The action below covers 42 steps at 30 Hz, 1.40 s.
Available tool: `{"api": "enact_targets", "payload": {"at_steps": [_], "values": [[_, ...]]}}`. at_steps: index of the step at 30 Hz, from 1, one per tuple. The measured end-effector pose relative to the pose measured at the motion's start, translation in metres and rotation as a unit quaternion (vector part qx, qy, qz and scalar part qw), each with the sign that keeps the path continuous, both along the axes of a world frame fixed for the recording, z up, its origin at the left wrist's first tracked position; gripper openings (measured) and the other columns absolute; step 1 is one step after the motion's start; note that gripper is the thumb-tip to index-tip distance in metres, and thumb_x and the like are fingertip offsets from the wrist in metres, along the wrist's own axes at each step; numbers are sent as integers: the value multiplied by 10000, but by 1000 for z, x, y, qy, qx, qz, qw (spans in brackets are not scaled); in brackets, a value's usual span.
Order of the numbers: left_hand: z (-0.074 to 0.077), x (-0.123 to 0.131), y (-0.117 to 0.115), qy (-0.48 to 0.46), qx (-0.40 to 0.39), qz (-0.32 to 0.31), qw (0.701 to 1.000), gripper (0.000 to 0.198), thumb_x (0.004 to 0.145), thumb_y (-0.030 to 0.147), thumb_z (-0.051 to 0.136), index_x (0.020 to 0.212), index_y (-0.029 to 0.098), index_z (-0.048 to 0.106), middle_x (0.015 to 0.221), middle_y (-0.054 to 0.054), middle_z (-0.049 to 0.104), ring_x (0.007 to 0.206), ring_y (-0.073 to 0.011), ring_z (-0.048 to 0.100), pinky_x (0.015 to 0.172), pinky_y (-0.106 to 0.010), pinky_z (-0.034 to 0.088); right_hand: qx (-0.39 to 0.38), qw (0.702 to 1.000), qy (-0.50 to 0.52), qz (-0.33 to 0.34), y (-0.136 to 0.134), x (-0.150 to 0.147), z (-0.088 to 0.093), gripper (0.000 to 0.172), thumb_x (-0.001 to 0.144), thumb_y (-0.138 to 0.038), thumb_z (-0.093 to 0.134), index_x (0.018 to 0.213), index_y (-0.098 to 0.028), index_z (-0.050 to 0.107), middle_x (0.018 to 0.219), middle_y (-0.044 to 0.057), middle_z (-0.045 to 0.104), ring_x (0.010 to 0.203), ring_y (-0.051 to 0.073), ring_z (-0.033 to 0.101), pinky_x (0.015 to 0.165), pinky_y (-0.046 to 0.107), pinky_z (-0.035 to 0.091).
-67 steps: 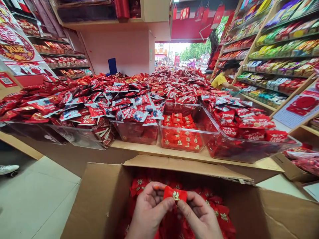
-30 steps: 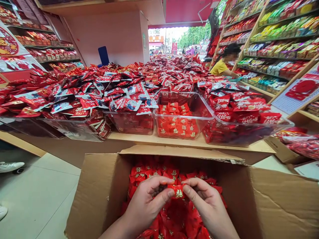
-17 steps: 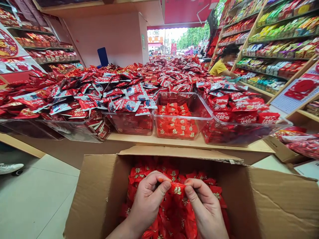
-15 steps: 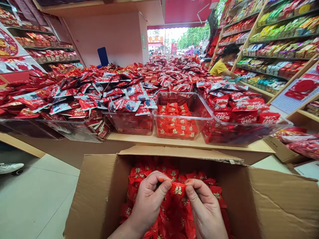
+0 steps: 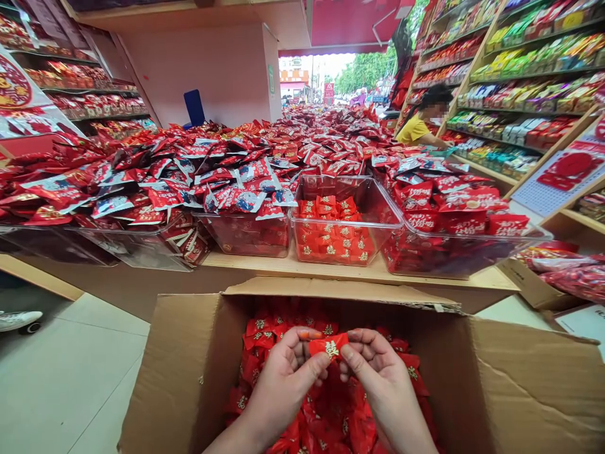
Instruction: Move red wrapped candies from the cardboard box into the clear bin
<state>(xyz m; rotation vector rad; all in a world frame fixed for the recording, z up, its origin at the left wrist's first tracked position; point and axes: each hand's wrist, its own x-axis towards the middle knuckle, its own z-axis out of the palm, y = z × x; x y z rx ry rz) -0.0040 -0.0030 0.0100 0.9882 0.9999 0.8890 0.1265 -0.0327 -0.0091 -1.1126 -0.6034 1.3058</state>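
Note:
A small red candy packet (image 5: 329,346) with a gold double-happiness character is stretched between my two hands, above an open cardboard box (image 5: 482,384). My left hand (image 5: 290,378) pinches the packet's left end between thumb and fingers. On the other end, the thumb and fingers of my right hand (image 5: 378,375) are closed. Beneath both hands, many similar red packets (image 5: 314,413) fill the box, some hidden by my wrists.
Behind the box, a clear plastic bin (image 5: 347,222) part-filled with like packets stands on a wooden counter (image 5: 265,263). Bins heaped with red snack bags (image 5: 246,183) flank it. A person in a yellow top (image 5: 416,129) is near stocked shelves (image 5: 529,94) at right.
The packet and my hands have shifted slightly left and up. My thumbs now sit lower on the packet's front, and more of the fingers behind it shows.

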Motion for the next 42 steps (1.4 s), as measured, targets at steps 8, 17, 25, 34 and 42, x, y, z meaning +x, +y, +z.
{"api": "enact_targets", "payload": {"at_steps": [8,17,25,34,42], "values": [[0,-2,5,-54,8,-30,998,236,718,214,633,906,207,491,598,81,524,505,-70,517,521,-203,410,-16,997,71,36,-3,6,10,375,657,-325,690,883,-217,411,544,-76,529,426,58,435,433,175,320],[-1,-1,6,-33,-4,-59,998,246,699,200,654,932,194,575,831,-7,608,789,-129,555,707,-245,439,8,998,41,39,-3,7,8,341,646,-327,696,888,-204,490,607,-50,550,461,71,463,458,197,366],[5,0,2,10,40,-40,998,302,660,114,668,920,208,544,811,-1,627,822,-149,572,779,-273,438,27,996,-89,9,-3,3,8,225,623,-338,694,782,-192,634,721,16,609,687,154,545,626,255,439],[2,4,-1,-46,48,-17,998,373,677,143,667,1006,234,515,774,10,589,740,-130,544,696,-255,444,15,999,-37,-11,-6,2,-3,151,676,-322,665,728,-191,612,670,-6,577,595,119,502,560,228,433],[-6,-4,5,-4,34,-20,999,80,645,188,699,694,170,639,670,13,600,649,-108,530,616,-201,428,29,999,-15,-4,-4,-6,-9,217,592,-333,729,744,-209,636,652,-3,598,583,120,516,529,216,434]]}}
